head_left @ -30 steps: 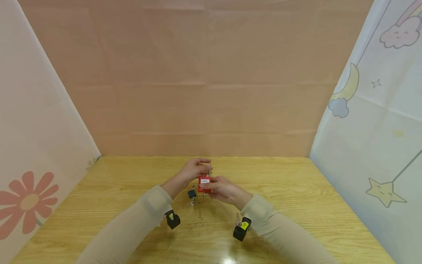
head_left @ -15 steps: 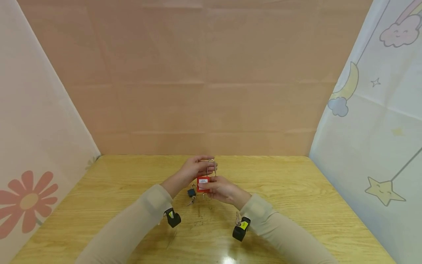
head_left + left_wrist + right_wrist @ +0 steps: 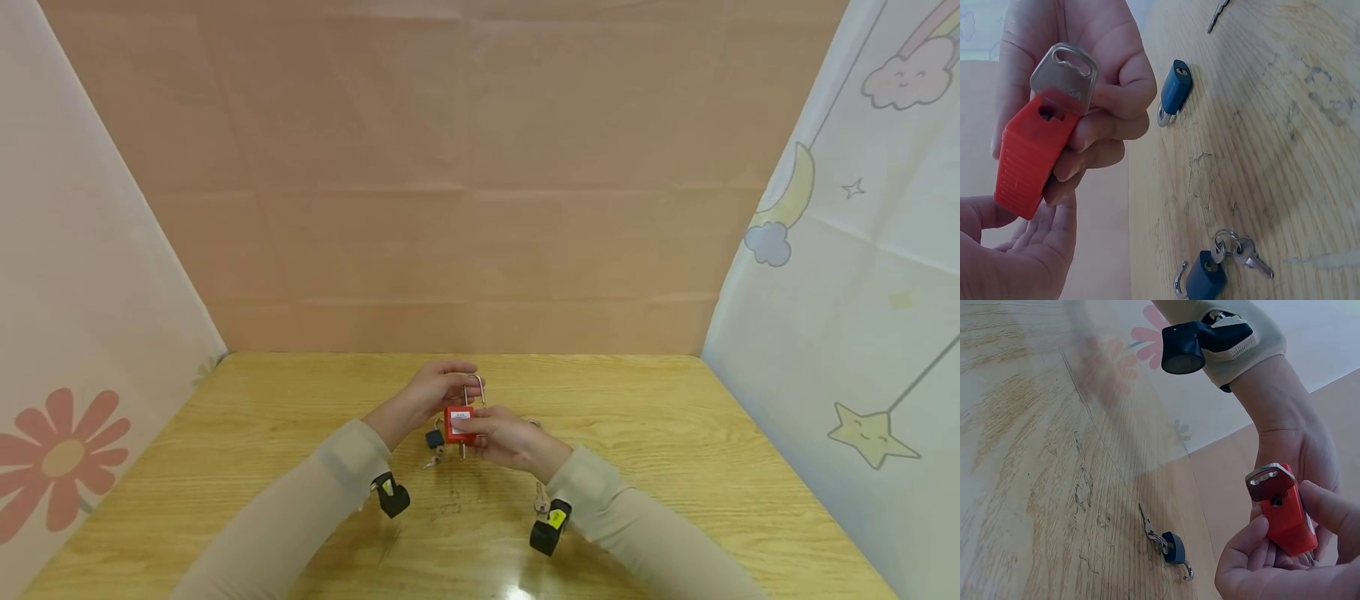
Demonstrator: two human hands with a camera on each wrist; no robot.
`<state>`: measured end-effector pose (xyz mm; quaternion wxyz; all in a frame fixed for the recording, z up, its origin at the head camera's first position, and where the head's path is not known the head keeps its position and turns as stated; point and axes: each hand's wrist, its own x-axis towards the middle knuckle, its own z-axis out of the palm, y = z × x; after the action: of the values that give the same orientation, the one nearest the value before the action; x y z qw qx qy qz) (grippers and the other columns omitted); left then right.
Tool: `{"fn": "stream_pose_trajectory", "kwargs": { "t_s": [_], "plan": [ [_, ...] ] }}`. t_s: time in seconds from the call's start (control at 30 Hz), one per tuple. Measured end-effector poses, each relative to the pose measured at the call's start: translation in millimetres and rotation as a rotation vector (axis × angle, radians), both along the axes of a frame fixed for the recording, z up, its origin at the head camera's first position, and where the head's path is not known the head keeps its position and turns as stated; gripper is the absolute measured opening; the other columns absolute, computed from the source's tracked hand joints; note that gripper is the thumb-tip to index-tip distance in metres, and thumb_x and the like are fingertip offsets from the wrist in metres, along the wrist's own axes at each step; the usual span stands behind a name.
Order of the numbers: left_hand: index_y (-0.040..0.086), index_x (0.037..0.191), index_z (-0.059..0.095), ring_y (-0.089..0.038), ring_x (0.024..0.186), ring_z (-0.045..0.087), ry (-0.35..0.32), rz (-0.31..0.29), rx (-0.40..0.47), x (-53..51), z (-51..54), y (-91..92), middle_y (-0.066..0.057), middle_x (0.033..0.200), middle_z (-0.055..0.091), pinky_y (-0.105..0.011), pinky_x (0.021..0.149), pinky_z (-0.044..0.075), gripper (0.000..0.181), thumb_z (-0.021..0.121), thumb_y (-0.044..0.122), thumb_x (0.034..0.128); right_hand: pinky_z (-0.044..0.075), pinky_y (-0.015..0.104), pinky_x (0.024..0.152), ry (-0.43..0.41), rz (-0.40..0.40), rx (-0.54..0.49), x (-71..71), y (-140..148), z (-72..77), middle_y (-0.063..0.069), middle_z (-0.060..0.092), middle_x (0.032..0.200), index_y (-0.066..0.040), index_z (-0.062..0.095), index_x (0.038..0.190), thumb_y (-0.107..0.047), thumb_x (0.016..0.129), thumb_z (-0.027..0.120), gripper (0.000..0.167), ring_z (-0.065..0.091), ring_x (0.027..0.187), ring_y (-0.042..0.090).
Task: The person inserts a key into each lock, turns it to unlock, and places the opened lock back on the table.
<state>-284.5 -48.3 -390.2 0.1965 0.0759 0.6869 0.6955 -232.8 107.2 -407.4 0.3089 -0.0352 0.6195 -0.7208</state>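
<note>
“Order ran how, from the left?”

“A small blue padlock (image 3: 434,439) lay first on the pale wooden table (image 3: 637,433). The left hand (image 3: 435,392) came next, its fingers stretched loosely toward a tall silver shackle (image 3: 476,377); whether they pinched it, I couldn't tell.”

“And the lock itself?”

“The red block-shaped padlock (image 3: 460,416), white-labelled, was held off the table, its shackle pointing away from the person.”

“What had it?”

“The right hand (image 3: 512,437): thumb in front, fingers closed round the red body. A flat silver key (image 3: 1065,74) showed at the keyhole end; how far it was seated, I couldn't tell.”

“What did good handling call for?”

“In my judgement, a steady right grip that left the key unknocked, with light left fingers keeping the shackle square, not forced sideways.”
</note>
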Motion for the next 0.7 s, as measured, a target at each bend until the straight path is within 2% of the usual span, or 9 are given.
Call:
{"fn": "stream_pose_trajectory", "kwargs": {
  "t_s": [0.23,0.33,0.4,0.5,0.63,0.7],
  "plan": [
    [-0.004,0.137,0.048,-0.025,0.104,0.068,-0.038,-0.011,-0.029,-2.0,-4.3,-0.7,-0.02,0.122,0.064,-0.04,0.092,0.052,0.038,0.047,0.009,0.1007,0.045,0.022,0.077,0.009,0.01,-0.011,0.1,3.7,-1.3,0.003,0.058,0.099,0.013,0.042,0.13,-0.016,0.102,0.048,0.04,0.052,0.083,0.011],
    [-0.003,0.137,0.047,-0.027,0.107,0.067,-0.013,-0.028,-0.109,-3.1,-3.5,-4.3,-0.021,0.125,0.063,-0.041,0.093,0.052,0.039,0.044,0.012,0.1019,0.045,0.024,0.078,0.005,0.005,-0.005,-0.7,4.8,-1.9,0.003,0.058,0.099,0.013,0.041,0.13,-0.016,0.102,0.048,0.041,0.053,0.083,0.01],
    [-0.002,0.138,0.047,-0.029,0.108,0.066,0.026,-0.044,-0.191,-5.2,-3.0,-9.3,-0.021,0.127,0.061,-0.042,0.093,0.052,0.039,0.041,0.015,0.1027,0.045,0.025,0.08,0.011,-0.003,0.001,-1.4,5.5,-2.4,0.004,0.058,0.1,0.013,0.041,0.131,-0.016,0.102,0.048,0.041,0.053,0.083,0.011],
    [-0.002,0.135,0.049,-0.03,0.104,0.067,0.125,-0.067,-0.363,-9.5,-3.9,-21.0,-0.021,0.123,0.062,-0.043,0.091,0.052,0.038,0.041,0.016,0.1027,0.046,0.026,0.08,0.002,-0.027,0.008,-2.1,5.5,-2.2,0.006,0.057,0.101,0.013,0.041,0.131,-0.016,0.101,0.05,0.042,0.052,0.083,0.011],
    [-0.006,0.127,0.054,-0.031,0.094,0.068,0.284,-0.152,-0.615,-13.1,-6.7,-41.2,-0.02,0.109,0.065,-0.043,0.083,0.054,0.034,0.044,0.014,0.1019,0.046,0.024,0.076,-0.004,-0.045,0.017,-2.2,5.0,-2.2,0.006,0.057,0.1,0.013,0.041,0.131,-0.016,0.101,0.051,0.043,0.051,0.081,0.011],
    [-0.007,0.123,0.057,-0.03,0.089,0.068,0.343,-0.204,-0.733,-12.6,-7.2,-50.9,-0.017,0.103,0.066,-0.041,0.077,0.055,0.032,0.046,0.014,0.1016,0.046,0.022,0.074,0.003,-0.048,0.02,-2.4,5.3,-2.4,0.006,0.057,0.099,0.013,0.041,0.13,-0.015,0.101,0.051,0.042,0.051,0.08,0.01]
  ]
}}
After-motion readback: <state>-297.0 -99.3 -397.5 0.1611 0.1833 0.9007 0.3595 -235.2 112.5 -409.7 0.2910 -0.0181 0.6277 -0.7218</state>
